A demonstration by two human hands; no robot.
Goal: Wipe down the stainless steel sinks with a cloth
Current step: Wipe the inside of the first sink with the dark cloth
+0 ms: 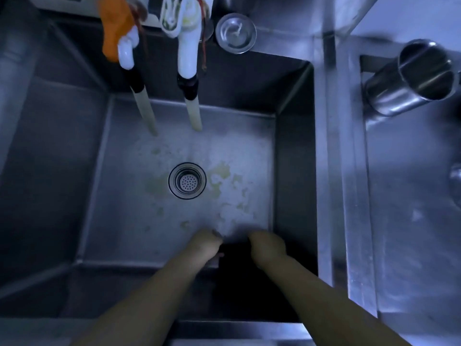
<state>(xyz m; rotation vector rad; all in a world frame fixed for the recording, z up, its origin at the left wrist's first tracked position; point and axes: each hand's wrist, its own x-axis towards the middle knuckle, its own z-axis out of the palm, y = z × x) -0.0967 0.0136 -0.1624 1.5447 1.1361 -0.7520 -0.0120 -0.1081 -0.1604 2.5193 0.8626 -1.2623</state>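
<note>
Cloth (234,255) lies dark between both hands' grips.

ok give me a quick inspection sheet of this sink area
surface: sink basin floor has foam and yellowish stains around the drain strainer
job's things: dark cloth at the near wall, hard to make out
clutter: sink stopper on the back ledge; steel cup by the right basin
hands: left hand and right hand low in the basin; grip unclear
cables: two hoses hang from the white taps
surroundings: orange item on the left tap
</note>
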